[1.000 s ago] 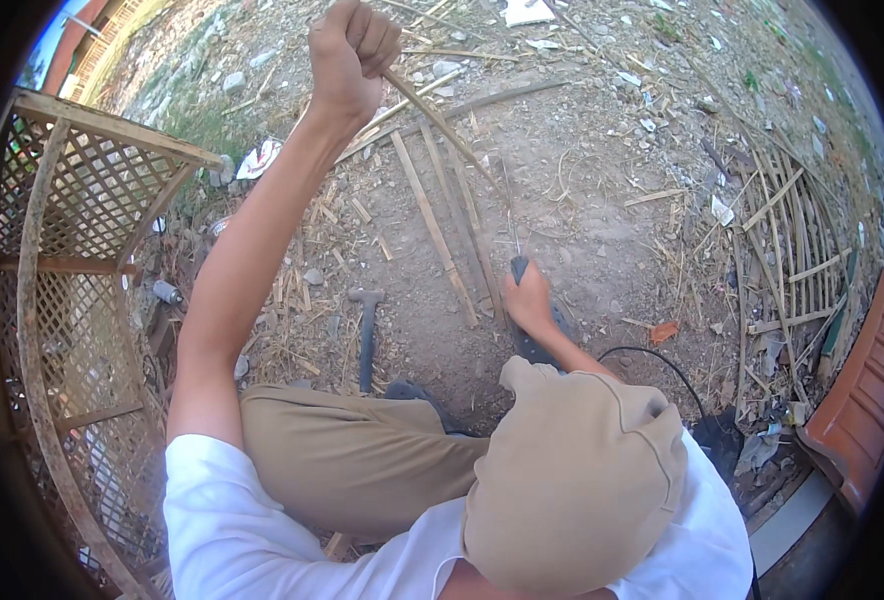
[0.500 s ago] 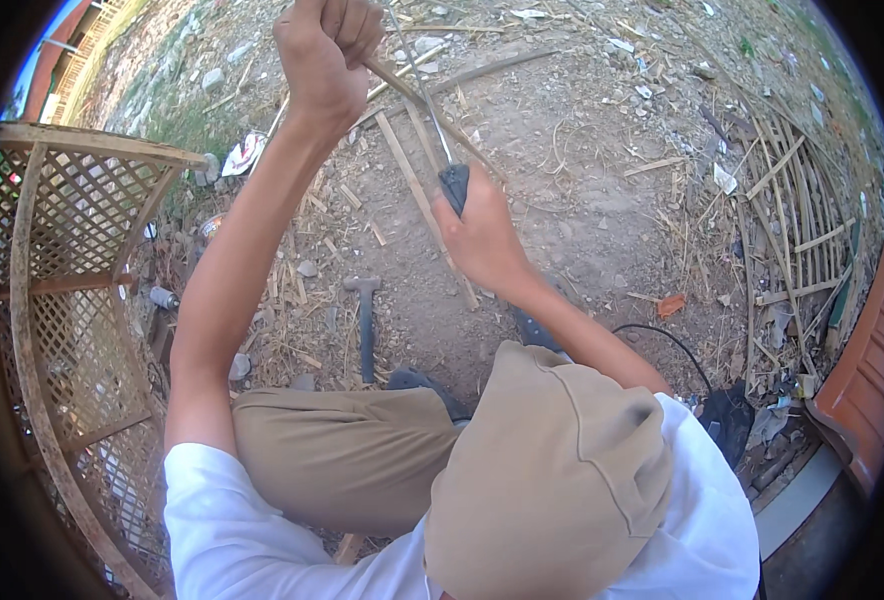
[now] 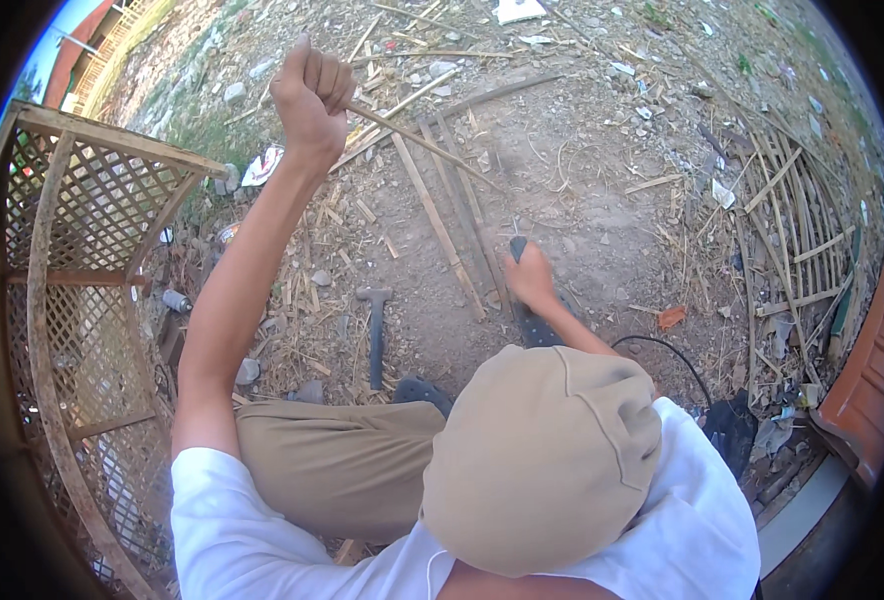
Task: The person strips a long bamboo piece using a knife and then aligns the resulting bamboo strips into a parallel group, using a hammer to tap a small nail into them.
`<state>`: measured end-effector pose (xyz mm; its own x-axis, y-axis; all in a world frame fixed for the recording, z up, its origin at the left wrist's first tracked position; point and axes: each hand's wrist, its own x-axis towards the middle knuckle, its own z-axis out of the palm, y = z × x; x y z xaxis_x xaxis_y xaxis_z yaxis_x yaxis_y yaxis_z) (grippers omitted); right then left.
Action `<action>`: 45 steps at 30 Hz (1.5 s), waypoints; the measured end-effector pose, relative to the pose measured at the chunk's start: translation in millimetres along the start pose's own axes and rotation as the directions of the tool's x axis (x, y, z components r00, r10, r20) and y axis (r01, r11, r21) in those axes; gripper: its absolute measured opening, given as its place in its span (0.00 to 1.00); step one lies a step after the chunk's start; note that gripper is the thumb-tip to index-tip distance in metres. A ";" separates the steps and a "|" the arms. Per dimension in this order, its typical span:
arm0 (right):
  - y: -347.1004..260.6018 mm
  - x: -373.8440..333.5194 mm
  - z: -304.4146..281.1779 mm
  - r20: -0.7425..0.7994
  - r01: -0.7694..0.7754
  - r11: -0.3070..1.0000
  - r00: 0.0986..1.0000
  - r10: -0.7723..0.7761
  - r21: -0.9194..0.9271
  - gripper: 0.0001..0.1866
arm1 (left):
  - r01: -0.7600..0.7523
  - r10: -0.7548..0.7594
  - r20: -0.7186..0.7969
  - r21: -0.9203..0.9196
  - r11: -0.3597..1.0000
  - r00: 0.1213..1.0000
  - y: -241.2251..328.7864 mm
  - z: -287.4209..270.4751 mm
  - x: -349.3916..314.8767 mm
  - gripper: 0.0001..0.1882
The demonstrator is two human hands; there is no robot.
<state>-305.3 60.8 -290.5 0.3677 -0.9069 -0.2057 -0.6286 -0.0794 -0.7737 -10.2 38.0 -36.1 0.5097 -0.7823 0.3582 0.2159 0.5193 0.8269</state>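
Observation:
My left hand is raised at the far left, its fingers wrapped round one end of a thin wooden stick. The stick slants down to the right, its other end over the dirt. Closer to me, my right hand is closed round the dark handle of a long, thin-bladed tool. Its blade is hardly visible now, so I cannot tell whether it is a knife or a saw. The handle is apart from the stick.
A hammer lies left of my feet. Wooden strips lie ahead. A wooden lattice frame stands at left, slatted panels lie at right, and a black cable curves near my right arm. Wood scraps litter the ground.
My right hand has drawn the bladed tool back toward me and to the right, away from the stick. My left hand, still gripping the stick, sits slightly lower in view.

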 end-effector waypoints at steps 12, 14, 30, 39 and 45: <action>-187.3 -10.7 -47.8 0.090 0.276 0.868 0.936 -0.340 0.413 0.16 | 0.040 -0.040 0.062 0.006 0.999 0.997 2.0 21.2 -10.5 0.30; -167.8 -10.1 -32.7 0.095 0.251 0.898 0.948 -0.303 0.362 0.18 | 0.028 -0.027 -0.019 0.042 0.999 0.999 5.9 23.8 -14.6 0.30; -96.6 -7.7 6.6 0.032 0.299 0.954 0.953 -0.300 0.039 0.23 | 0.009 -0.008 -0.031 0.020 1.000 0.999 16.0 -11.4 -27.3 0.30; -90.5 -4.9 -4.0 0.071 0.211 0.960 0.971 -0.227 0.186 0.21 | 0.024 -0.024 -0.020 0.002 1.000 0.999 14.7 0.1 -36.3 0.30; -88.7 -0.2 -4.0 0.032 0.265 0.946 0.961 -0.276 0.188 0.19 | 0.016 -0.016 -0.011 0.003 1.000 1.000 14.5 2.1 -35.7 0.30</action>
<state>-252.4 66.4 -219.5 0.5489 -0.8359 -0.0036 -0.3680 -0.2377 -0.8989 -27.0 72.7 -36.0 0.5152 -0.7866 0.3404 0.2214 0.5058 0.8337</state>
